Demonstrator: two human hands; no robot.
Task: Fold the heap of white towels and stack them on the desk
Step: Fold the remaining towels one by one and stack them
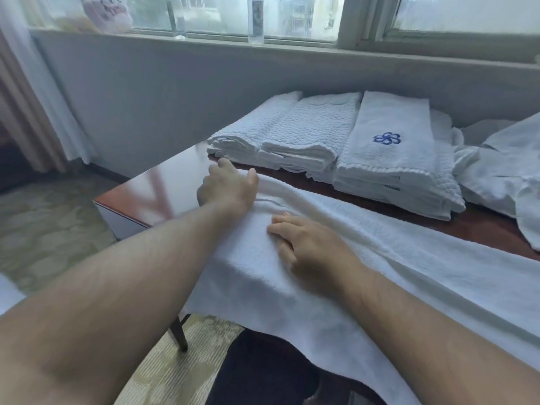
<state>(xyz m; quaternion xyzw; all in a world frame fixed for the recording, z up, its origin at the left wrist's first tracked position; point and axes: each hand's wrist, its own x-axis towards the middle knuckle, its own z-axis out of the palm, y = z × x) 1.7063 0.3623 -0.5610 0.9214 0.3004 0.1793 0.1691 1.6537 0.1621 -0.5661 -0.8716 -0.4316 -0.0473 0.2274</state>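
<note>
Big white towel [380, 258] spread along the front of the table [163, 194], edge hanging off, left hand [228, 188] flat on its far corner, grip open, right hand [309, 247] flat on the towel nearby, grip open, folded towels [315, 135] stacked behind, loose heap [502, 171] at right.

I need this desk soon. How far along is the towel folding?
Done: three folded stacks sit along the far side of the desk. In hand: one spread towel drapes over the near edge, not yet folded, with the left hand at its end and the right hand resting on it. Left: the crumpled heap at the right.
</note>
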